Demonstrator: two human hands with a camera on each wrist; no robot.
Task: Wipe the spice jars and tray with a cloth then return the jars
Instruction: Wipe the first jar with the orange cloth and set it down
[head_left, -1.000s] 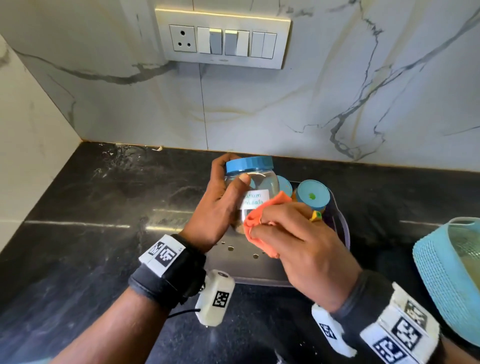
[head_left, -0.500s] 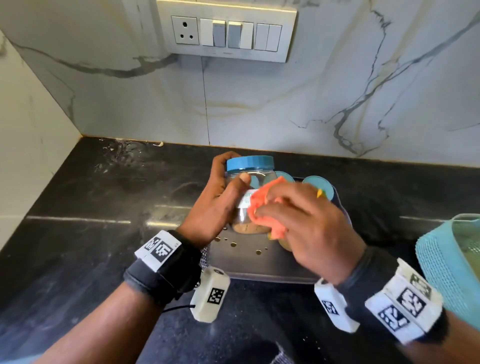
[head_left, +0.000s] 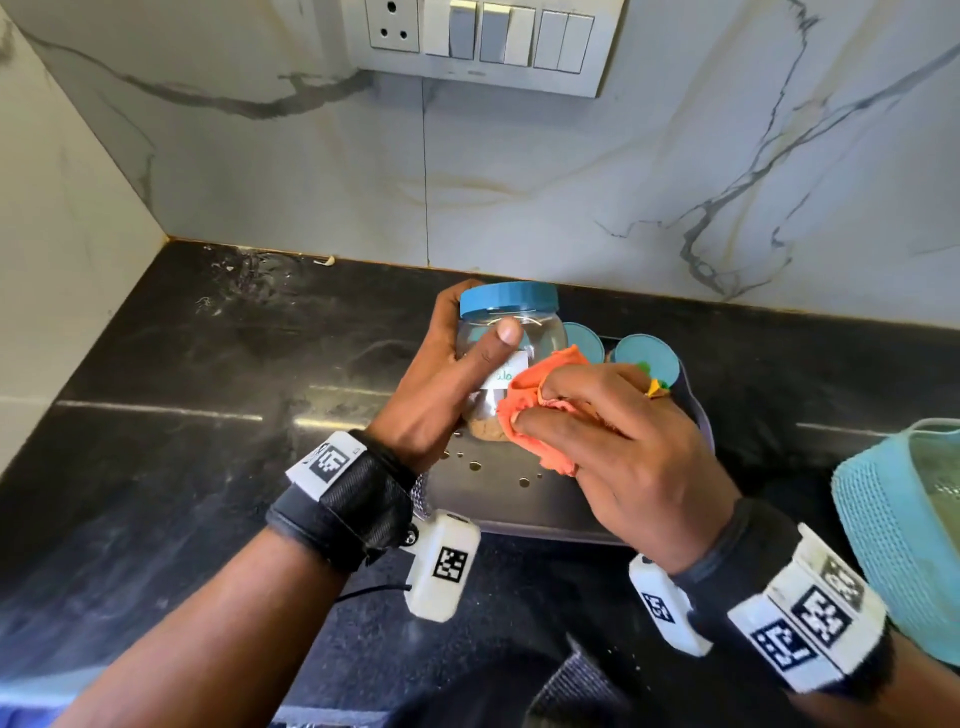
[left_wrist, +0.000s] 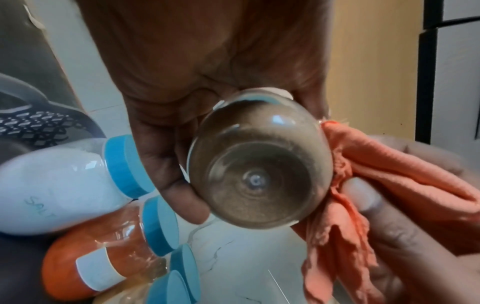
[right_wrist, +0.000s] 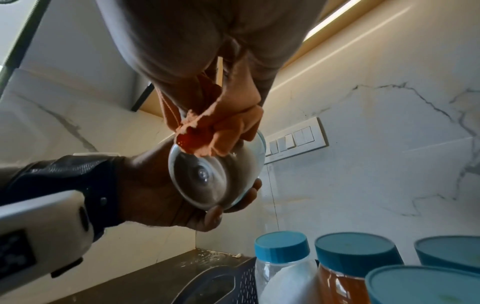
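Left hand (head_left: 441, 395) grips clear blue-lidded spice jar (head_left: 511, 332) of brown powder, lifted above grey tray (head_left: 498, 499), thumb across front by label, fingers wrapped round back. Right hand (head_left: 623, 447) clenched on bunched orange cloth (head_left: 540, 410), pressing it to jar's lower right side, just beside left thumb. In left wrist view salt jar (left_wrist: 59, 189), orange-powder jar (left_wrist: 103, 255) and further blue-lidded jars stand in tray. Teal mesh basket (head_left: 893, 545) far right on black counter (head_left: 182, 415)
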